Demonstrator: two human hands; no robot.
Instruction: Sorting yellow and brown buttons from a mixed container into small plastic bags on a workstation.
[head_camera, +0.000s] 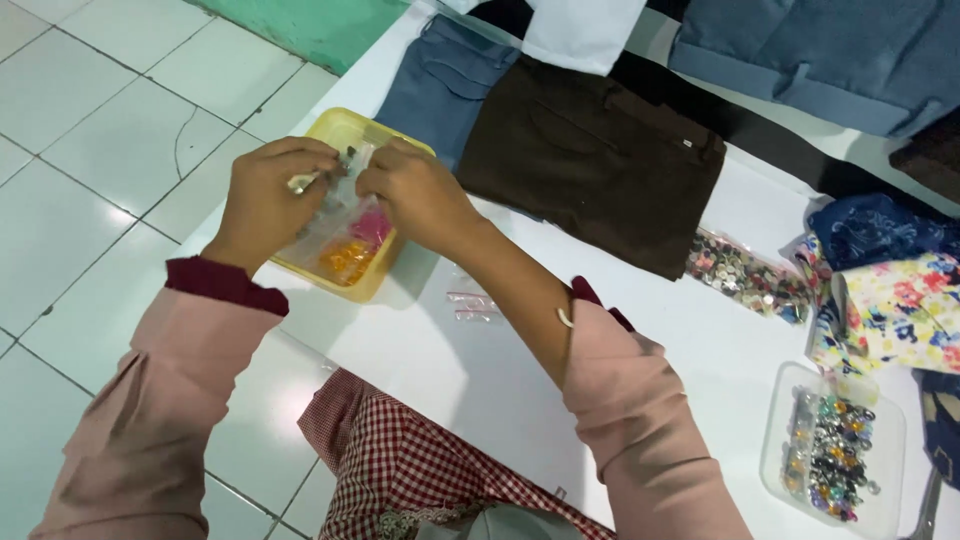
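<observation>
Clear, glossy plastic bag (335, 215), crinkled, held in both hands over a translucent yellow plastic tub (352, 130). Desk (480, 370): smooth, matt white. Brown trousers (600, 160): matt woven cloth. Near, red checked cloth (400, 460). Right, clear plastic tray (780, 440) of shiny beads (830, 455); floral printed fabric (900, 310). Floor (90, 150): glossy tiles.
</observation>
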